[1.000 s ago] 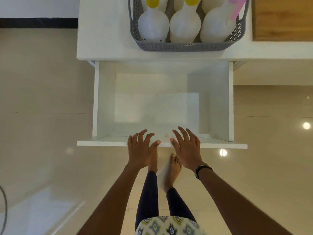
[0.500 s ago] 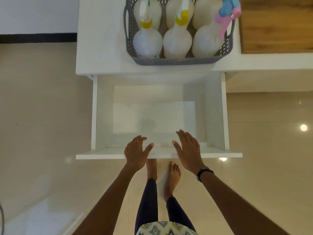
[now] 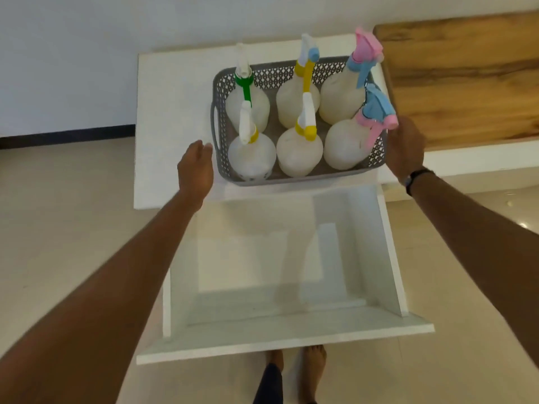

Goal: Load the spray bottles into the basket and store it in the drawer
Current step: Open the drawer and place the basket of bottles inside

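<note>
Now the basket (image 3: pixel 297 74), grey and perforated, sits on the white cabinet top (image 3: pixel 172 112), between the two hands. Six spray bottles (image 3: pixel 299 153) stand upright inside it in two rows of three (triggers green, yellow, pink and blue).

Just left of the basket's left wall, the left hand (image 3: pixel 194 170) hovers with fingers (image 3: pixel 204 148) extended and loosely together, thumb apart, palm facing the basket; a narrow gap shows between fingertips and the side handle, so nothing is gripped.

At the basket's right end, the right hand (image 3: pixel 405 150) is against the rim, its back toward the camera. Its fingers curl out of view behind the wall and the near pink-and-blue trigger, so I cannot tell whether they are closed on the rim or merely touching it. A dark band circles that wrist.

Below both hands, nearer the person, the white drawer (image 3: pixel 390 258) stands pulled fully out, its front panel lowest in view. Bare feet show beneath it on the tiled floor (image 3: pixel 58 228). Beyond the right fingers lies a wooden surface (image 3: pixel 466 77).
</note>
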The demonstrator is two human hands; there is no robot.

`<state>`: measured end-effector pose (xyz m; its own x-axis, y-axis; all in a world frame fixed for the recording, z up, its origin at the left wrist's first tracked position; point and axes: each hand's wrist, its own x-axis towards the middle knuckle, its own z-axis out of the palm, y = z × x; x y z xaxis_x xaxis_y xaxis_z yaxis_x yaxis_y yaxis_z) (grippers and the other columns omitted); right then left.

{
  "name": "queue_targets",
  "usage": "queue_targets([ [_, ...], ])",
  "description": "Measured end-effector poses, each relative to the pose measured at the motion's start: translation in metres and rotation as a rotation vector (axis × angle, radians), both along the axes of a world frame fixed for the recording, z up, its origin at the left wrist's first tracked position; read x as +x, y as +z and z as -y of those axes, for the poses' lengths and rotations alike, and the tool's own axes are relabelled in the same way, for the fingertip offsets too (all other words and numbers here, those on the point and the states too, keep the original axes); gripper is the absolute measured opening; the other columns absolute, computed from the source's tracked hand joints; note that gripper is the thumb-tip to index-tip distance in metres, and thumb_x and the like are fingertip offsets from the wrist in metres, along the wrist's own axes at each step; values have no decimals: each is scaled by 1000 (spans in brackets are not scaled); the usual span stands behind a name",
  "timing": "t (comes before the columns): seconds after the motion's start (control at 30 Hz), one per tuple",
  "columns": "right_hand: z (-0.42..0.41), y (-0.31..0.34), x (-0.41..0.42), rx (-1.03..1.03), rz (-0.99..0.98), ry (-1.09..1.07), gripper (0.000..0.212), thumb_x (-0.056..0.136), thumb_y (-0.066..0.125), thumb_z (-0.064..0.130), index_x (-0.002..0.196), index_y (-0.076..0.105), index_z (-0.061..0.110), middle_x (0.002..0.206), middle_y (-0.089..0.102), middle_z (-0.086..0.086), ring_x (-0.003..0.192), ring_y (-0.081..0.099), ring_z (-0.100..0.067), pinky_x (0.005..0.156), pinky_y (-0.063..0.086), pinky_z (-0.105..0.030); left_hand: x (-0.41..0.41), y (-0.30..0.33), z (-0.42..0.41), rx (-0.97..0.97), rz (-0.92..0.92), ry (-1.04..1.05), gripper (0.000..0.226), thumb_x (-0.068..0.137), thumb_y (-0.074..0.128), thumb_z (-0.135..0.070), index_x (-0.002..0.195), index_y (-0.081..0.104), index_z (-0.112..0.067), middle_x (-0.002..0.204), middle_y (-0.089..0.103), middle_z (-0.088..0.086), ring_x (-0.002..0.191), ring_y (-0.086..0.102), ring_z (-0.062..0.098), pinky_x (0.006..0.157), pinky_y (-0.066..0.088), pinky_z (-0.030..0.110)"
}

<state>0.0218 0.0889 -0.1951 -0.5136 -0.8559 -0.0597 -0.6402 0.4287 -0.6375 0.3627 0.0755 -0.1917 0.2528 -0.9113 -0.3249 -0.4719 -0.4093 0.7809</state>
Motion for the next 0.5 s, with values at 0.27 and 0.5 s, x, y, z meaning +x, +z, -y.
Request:
queue_targets([
  [0.27, 26, -19, -4, -56, 113, 4, 13, 89, 46, 0, 78, 49, 8, 77, 49, -13, 74, 42, -22, 54, 28, -25, -8, -23, 36, -33, 64, -140, 14, 91, 48, -14, 94, 60, -21, 91, 67, 14, 81, 59, 25, 80, 52, 42],
  [0.5, 3, -17, 6, 15, 195, -157, 40, 84, 44, -5, 67, 30, 29, 69, 35, 6, 81, 42, -21, 80, 43, -41, -9, -27, 26, -78, 108, -94, 26, 89, 46, -6, 107, 65, -4, 86, 63, 9, 78, 57, 24, 78, 51, 42],
])
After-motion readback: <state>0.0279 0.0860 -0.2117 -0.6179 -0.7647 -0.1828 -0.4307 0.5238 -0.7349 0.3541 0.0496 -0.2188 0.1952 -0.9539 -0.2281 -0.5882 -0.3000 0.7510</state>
